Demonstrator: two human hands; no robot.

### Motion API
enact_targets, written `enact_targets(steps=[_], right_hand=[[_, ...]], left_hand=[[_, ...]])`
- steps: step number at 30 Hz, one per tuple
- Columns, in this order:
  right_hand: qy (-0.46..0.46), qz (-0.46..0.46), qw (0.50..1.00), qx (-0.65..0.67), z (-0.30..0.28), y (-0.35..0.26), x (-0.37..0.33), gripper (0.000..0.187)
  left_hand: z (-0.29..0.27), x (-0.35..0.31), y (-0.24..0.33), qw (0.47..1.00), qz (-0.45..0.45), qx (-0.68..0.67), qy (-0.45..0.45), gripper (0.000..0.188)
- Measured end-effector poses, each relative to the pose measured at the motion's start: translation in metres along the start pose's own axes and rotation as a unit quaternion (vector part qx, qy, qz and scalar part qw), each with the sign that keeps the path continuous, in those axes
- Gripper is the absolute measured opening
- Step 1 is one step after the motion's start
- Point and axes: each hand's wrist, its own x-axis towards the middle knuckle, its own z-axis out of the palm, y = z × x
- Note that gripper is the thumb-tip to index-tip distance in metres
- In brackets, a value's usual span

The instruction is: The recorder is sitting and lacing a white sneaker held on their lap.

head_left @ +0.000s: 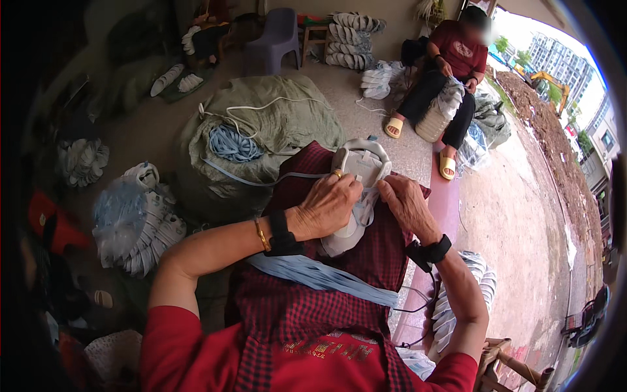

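Observation:
A white and pale grey shoe (344, 239) lies on my lap, its collar pointing away from me. My left hand (330, 204) is closed in a pinch at the lacing edge, on a pale blue shoelace (258, 182) that trails off to the left. At the opposite edge my right hand (408, 204) grips the shoe, thumb on top and the other fingers partly hidden. A light loop of lace shows between the hands. Across the checked dark red apron (287, 313) on my lap lies a bundle of pale blue shoelaces (320, 277).
A large green sack (287, 117) ahead bears a coil of blue laces (234, 144). Stacked white shoes (153, 225) stand at left, more shoes (480, 281) at right. Another person (450, 72) sits far right, handling shoes. A grey plastic chair (277, 40) stands behind.

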Motion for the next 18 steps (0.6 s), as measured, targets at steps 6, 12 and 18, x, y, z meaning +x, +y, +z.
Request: enact_targets(steps=[6,12,18], right_hand=[[0.021,0.120,0.992,0.042,-0.019,0.001,-0.008,0.036],[0.086,0.223,0.968,0.069,-0.093,0.068,-0.057,0.038],[0.186,0.242,0.952,-0.034,-0.176,0.090,-0.112,0.043]], left_hand=[[-0.054,0.035,-0.022,0.933,-0.097,-0.222,-0.264,0.024],[-0.048,0.008,-0.070,0.866,-0.132,-0.423,-0.232,0.021],[-0.025,0.011,-0.042,0.952,-0.101,-0.244,-0.158,0.035]])
